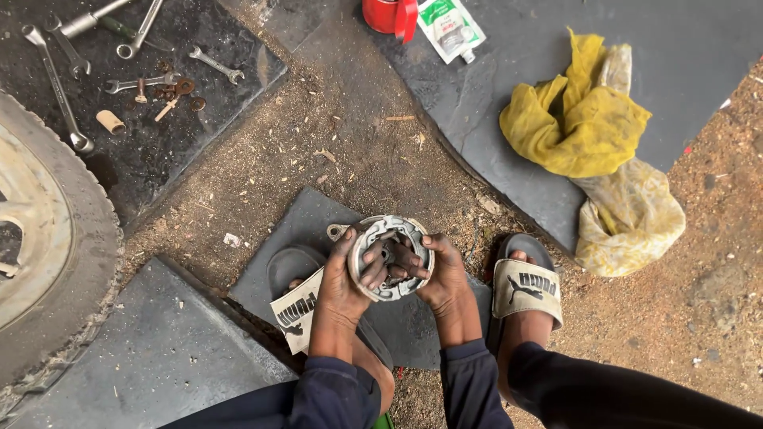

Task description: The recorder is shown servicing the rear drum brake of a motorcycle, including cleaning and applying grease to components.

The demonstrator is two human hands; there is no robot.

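A round grey metal brake shoe assembly (pixel 395 232) is held between both hands, just above a dark rubber mat (pixel 314 218) on the dirt. My left hand (pixel 343 280) grips its left side, fingers curled into the middle. On the right side my right hand (pixel 441 274) clasps the rim, its fingers also reaching into the centre. Both feet in slide sandals (pixel 524 290) rest on either side below the part.
Several spanners (pixel 60 83), washers and small parts lie on a dark mat at top left, beside a wheel with tyre (pixel 48 238). A yellow rag (pixel 584 123), a red container (pixel 388 14) and a white-green tube (pixel 449 28) sit on a mat at the top right.
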